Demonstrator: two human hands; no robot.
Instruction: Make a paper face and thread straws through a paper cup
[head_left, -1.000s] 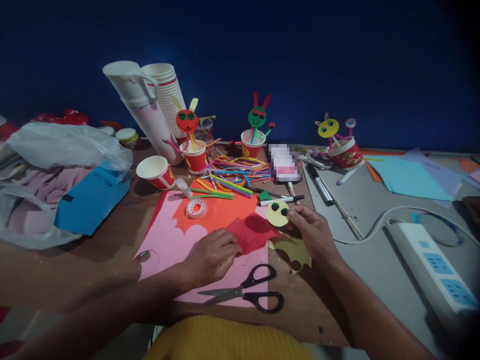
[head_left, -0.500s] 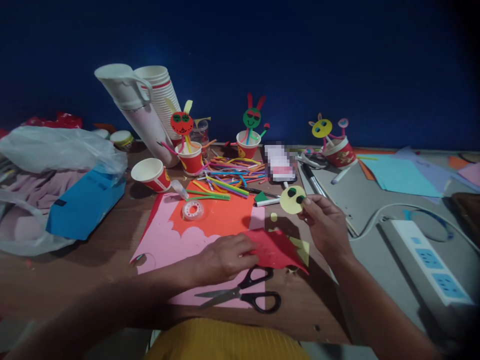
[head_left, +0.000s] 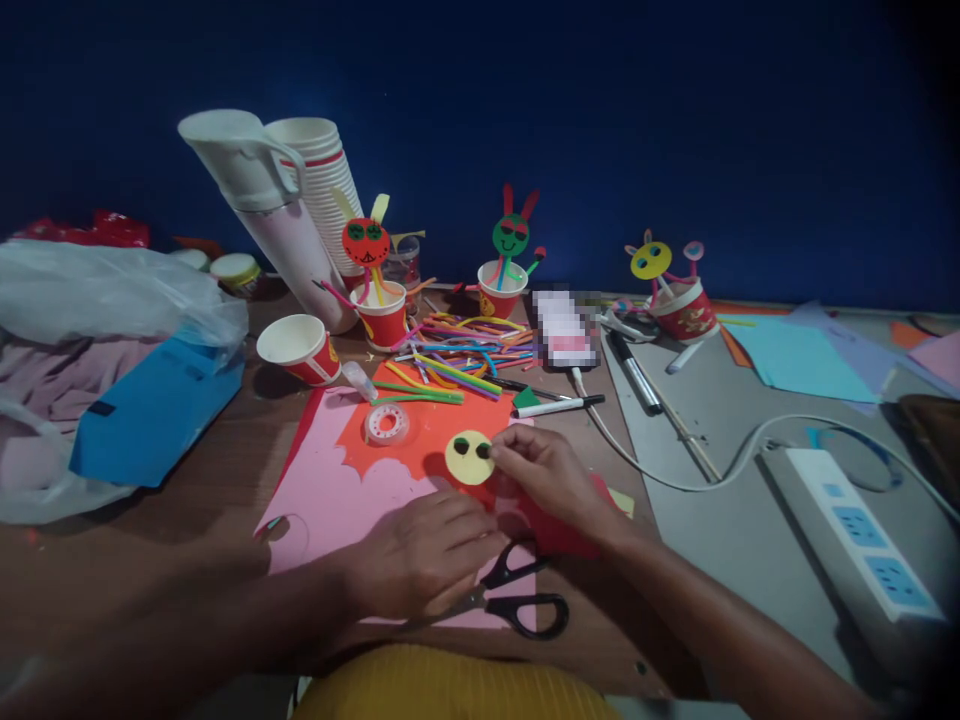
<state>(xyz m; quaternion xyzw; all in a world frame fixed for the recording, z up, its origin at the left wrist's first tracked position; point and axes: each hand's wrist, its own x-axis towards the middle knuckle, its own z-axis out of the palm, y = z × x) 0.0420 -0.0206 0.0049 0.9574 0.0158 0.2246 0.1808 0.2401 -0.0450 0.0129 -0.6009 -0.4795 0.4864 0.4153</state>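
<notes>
Pinched yellow disc (head_left: 466,471) at its 3 o'clock rim between fingers of right hand (head_left: 551,478), over lower edge of orange sheet (head_left: 429,428). Bent fingers of left hand (head_left: 420,552) at disc's 7 o'clock; could not tell grip there. To handle well, probably needed light rim pinch, kept off dark eye pieces (head_left: 462,446), with disc level and paper uncreased; likely better with left hand kept clear of scissors (head_left: 501,606) at its 4 o'clock. Versus earlier frame: carried disc from white pen's (head_left: 559,407) 3 o'clock to its 8 o'clock; shifted left hand toward 7 o'clock, covering most of scissor blades.
</notes>
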